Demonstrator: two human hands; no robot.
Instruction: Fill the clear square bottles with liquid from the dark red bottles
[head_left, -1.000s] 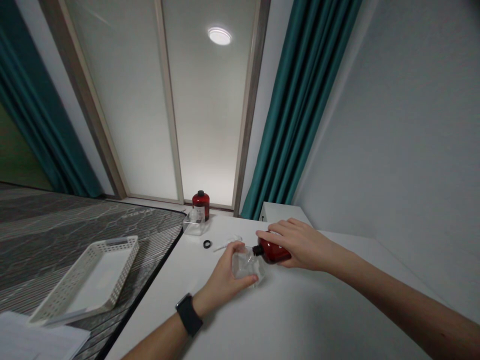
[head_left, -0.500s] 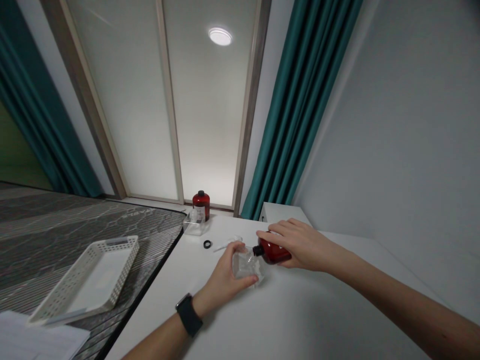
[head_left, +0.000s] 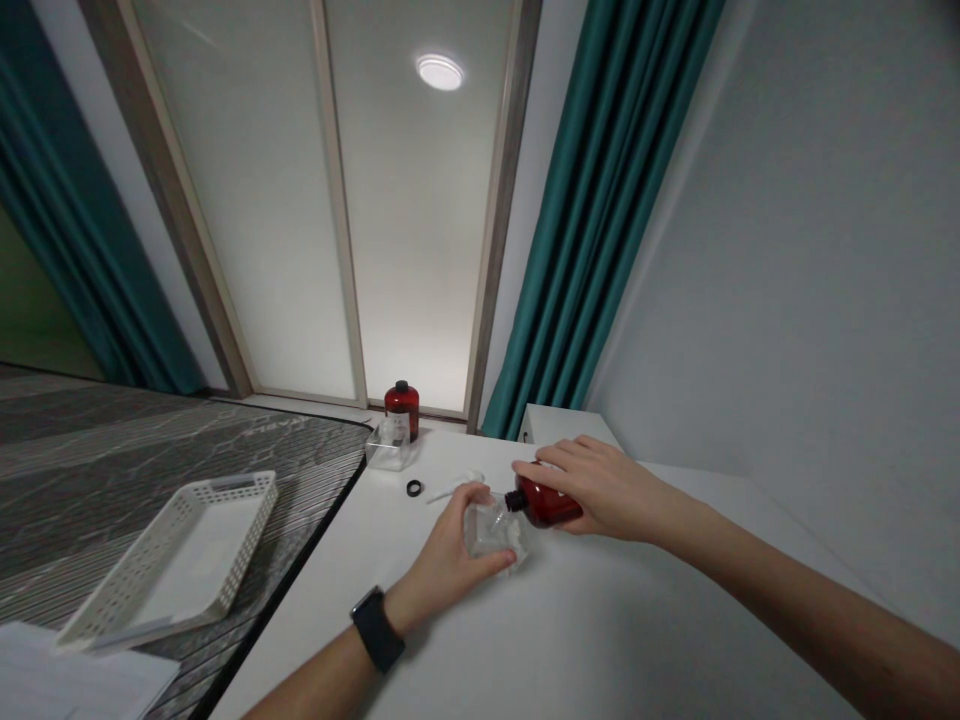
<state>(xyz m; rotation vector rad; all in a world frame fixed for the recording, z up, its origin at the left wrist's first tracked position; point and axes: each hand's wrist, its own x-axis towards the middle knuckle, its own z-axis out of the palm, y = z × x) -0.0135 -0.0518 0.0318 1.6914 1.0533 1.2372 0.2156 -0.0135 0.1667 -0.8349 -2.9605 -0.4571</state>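
My right hand [head_left: 600,488] grips a dark red bottle [head_left: 546,504], tipped on its side with its open black neck pointing left over a small clear square bottle [head_left: 495,532]. My left hand [head_left: 448,560], with a black watch on the wrist, is wrapped round that clear bottle and holds it on the white table [head_left: 585,640]. The mouths of the two bottles are almost touching.
A black cap [head_left: 414,488] and a white pump top [head_left: 456,484] lie just beyond my hands. Further back stand a second red bottle [head_left: 401,408] and a clear bottle [head_left: 390,447]. A white perforated basket [head_left: 176,560] sits on the striped surface at left. A white box [head_left: 559,428] is behind my right hand.
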